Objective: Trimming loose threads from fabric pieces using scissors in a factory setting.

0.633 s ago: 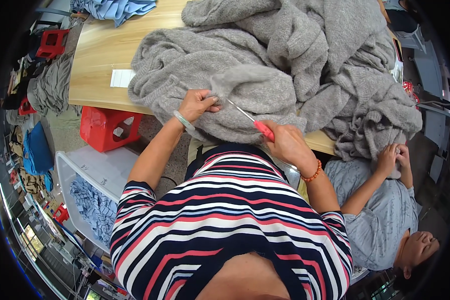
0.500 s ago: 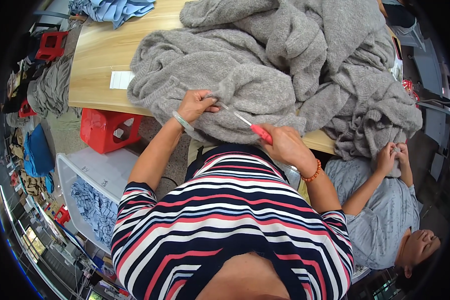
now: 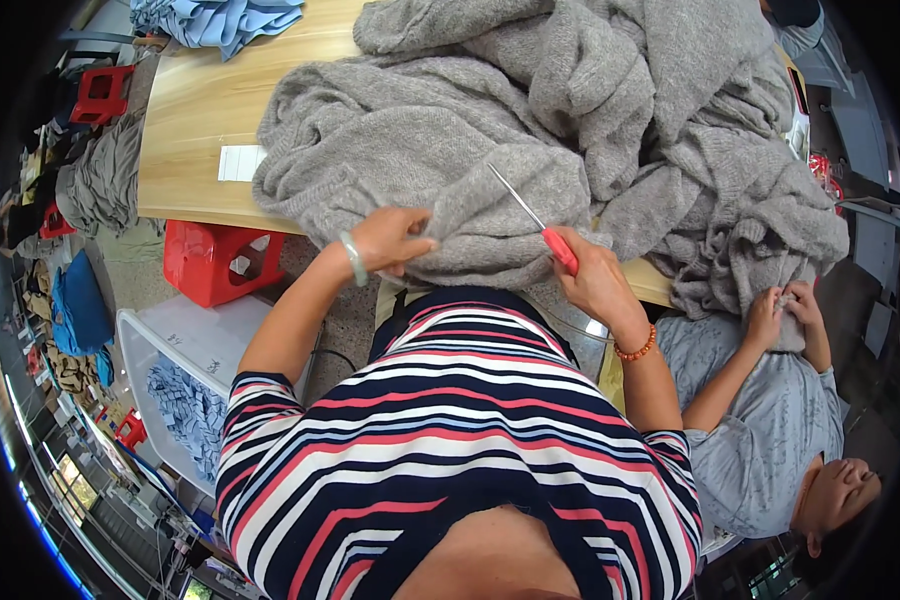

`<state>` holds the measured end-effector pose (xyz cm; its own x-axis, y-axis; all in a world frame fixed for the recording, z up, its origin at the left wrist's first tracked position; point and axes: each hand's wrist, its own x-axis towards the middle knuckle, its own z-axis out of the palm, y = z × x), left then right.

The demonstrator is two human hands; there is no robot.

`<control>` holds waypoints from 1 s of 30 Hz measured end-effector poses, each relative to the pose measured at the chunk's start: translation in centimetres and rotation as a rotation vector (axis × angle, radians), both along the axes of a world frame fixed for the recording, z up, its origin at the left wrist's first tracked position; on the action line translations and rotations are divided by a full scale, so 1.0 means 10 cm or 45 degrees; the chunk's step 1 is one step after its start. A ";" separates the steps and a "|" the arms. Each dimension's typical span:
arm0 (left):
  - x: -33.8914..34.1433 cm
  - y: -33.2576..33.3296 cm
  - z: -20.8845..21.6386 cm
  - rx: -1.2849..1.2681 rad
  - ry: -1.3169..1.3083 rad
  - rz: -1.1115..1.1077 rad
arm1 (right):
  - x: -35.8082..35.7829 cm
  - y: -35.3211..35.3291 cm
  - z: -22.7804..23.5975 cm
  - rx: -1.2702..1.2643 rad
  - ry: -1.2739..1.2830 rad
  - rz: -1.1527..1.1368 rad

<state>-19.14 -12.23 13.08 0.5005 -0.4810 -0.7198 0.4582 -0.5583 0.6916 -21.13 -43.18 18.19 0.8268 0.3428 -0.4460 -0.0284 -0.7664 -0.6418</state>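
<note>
A grey knitted garment lies bunched along the table edge in front of me. Over its near edge, my left hand has its thumb and fingers apart, holding nothing that shows. Whether its lower fingers touch the knit I cannot tell. To the right, my right hand is closed round the red handle of slim, pointed scissors. Their narrow metal blades look closed and point up and left above the knit. The fingers hide part of the handle.
More grey knitwear heaps across the wooden table, beside a white label card and blue cloth. A red stool and a white bin of blue scraps stand left. At right, a co-worker's hands hold grey knit.
My left hand has let go of the pinched knit and dropped nearer to me, its fingers opening. The scissors have drawn back from that hand, to the right, and now point further upward.
</note>
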 end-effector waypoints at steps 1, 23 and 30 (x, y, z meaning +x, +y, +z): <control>0.05 -0.09 -0.02 0.216 -0.420 -0.065 | -0.01 -0.02 -0.02 -0.001 -0.015 -0.008; 0.09 -0.37 -0.36 -0.368 -0.641 0.569 | 0.02 0.08 0.01 0.095 -0.106 0.048; 0.37 1.09 -0.70 1.053 -1.653 0.823 | 0.23 0.17 -0.04 0.087 -0.253 0.003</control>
<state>-15.45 -1.35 6.12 0.8798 0.3022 0.3670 0.1404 -0.9027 0.4067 -18.81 -41.43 17.78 0.8953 0.3689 -0.2499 0.1056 -0.7205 -0.6854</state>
